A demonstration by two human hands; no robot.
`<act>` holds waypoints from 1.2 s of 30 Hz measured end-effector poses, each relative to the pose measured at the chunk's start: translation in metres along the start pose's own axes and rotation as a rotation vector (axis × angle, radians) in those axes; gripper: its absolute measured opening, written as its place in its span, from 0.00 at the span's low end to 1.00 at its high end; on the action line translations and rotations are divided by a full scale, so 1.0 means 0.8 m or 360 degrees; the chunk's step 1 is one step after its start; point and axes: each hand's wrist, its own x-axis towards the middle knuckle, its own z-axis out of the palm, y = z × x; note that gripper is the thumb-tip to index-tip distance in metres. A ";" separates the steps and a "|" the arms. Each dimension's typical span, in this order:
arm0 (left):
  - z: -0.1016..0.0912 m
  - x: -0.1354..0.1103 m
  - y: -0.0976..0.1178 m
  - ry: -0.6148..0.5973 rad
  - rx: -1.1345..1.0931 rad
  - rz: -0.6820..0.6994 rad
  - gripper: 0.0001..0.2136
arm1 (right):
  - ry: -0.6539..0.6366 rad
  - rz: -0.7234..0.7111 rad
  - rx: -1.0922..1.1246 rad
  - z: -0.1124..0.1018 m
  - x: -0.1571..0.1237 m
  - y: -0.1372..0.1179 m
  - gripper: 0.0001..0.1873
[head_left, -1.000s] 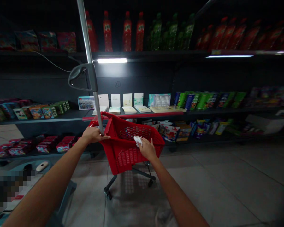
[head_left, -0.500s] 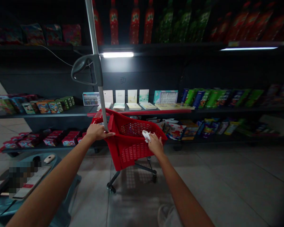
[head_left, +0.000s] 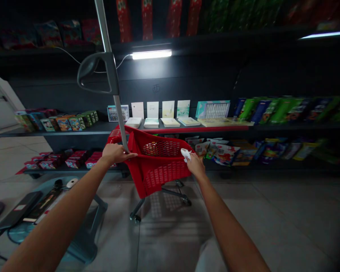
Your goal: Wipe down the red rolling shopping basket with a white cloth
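- Red plastic shopping-cart basket (head_left: 164, 177) stands on wheels on the tiled floor (head_left: 243, 226), just before a shelf (head_left: 187, 129).
- Left hand (head_left: 115, 153) clamps its rim beside the metal pole (head_left: 118, 121).
- Right hand (head_left: 197, 166) pinches a white cloth (head_left: 186, 154) at the far rim.

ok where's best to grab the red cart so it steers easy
Probably the black loop handle on the metal pole, coming from your side: it curves toward you and leaves an opening for the fingers, above the red cart basket. The left hand on the pole near the rim looks workable too.
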 end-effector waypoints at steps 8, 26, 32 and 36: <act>0.008 0.006 -0.022 -0.0008 -0.0019 0.0034 0.42 | 0.0288 -0.0109 0.0058 0.013 -0.011 -0.030 0.23; 0.014 0.014 0.003 0.0114 0.0038 -0.0032 0.42 | 0.0315 -0.0703 0.0317 0.060 -0.067 -0.231 0.17; 0.015 0.014 0.008 0.0120 0.0023 -0.0067 0.44 | 0.0281 -0.0748 0.0160 0.053 -0.037 -0.162 0.16; 0.014 0.015 0.014 0.0123 0.0004 -0.0070 0.44 | 0.0270 -0.0675 0.0103 0.052 -0.011 -0.108 0.17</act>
